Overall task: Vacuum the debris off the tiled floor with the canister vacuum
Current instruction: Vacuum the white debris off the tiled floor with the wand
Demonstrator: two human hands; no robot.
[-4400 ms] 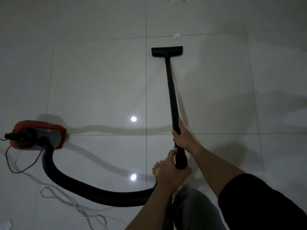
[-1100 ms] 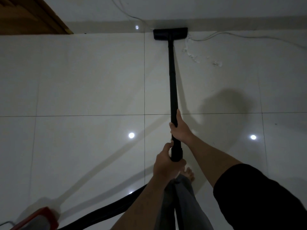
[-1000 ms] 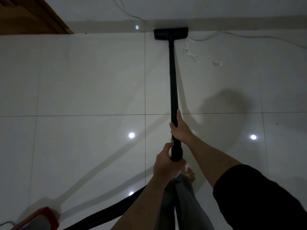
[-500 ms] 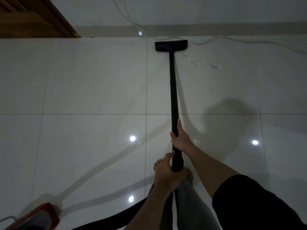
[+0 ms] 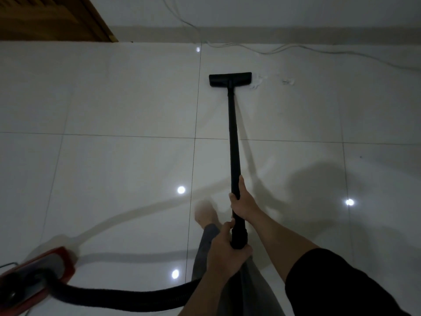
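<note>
debris (image 5: 256,84) lies just beside floor head (image 5: 230,79) near wall edge; left hand (image 5: 225,253) and right hand (image 5: 243,202) grip wand (image 5: 234,142).

Both hands are on the black wand (image 5: 234,142): right hand (image 5: 243,202) higher up, left hand (image 5: 227,254) gripping the bottom end where the hose (image 5: 118,295) joins. Floor head (image 5: 230,79) sits flat on the white tiles (image 5: 127,92), with bits of white debris (image 5: 257,84) just to its right. Red canister (image 5: 36,272) is bottom left, looks blurry. A bare foot (image 5: 206,215) is near the wand.
</note>
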